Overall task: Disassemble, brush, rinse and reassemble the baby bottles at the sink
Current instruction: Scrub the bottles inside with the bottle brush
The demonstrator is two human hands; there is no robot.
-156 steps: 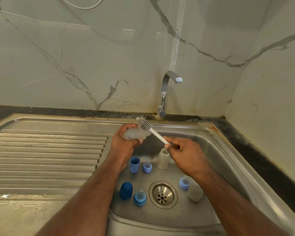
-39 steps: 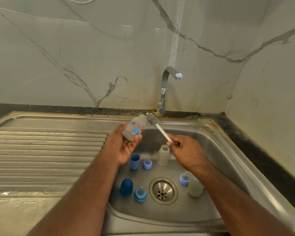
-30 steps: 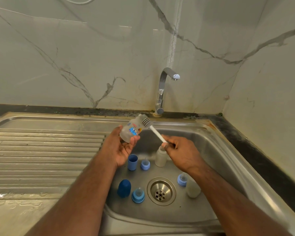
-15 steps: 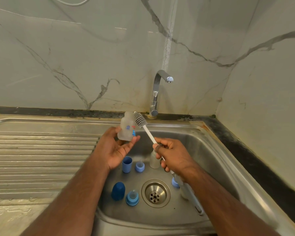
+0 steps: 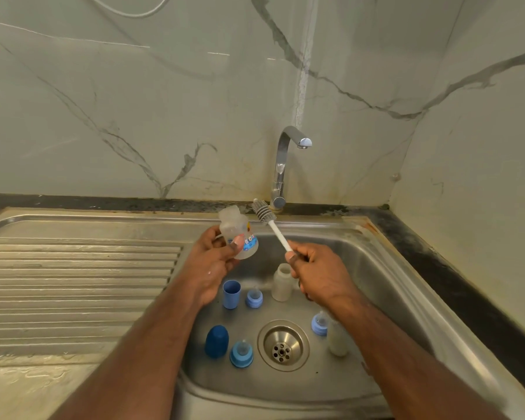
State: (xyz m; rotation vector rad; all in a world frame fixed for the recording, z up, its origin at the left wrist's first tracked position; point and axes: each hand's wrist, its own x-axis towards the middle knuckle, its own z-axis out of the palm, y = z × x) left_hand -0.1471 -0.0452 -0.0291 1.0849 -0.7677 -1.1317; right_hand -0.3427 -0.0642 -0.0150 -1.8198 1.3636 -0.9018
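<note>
Gripping bottle in left hand, brush seemingly outside it, in right hand.

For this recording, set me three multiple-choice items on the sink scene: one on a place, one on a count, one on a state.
1. Where is the dark blue cap?
A. on the drainboard
B. in the basin, left of the drain
C. on the tap

2. How many blue collars with teats lie in the basin?
A. one
B. three
C. five

3. How does the brush head stand to the held bottle?
A. outside it, in the air beside it
B. deep inside it
C. lying in the basin

Key:
1 B, it stands on the basin floor beside the drain.
2 B, one sits by the light blue cup, one by the dark cap, one right of the drain.
3 A, the right hand holds the brush up clear of the bottle in the left hand.
</note>
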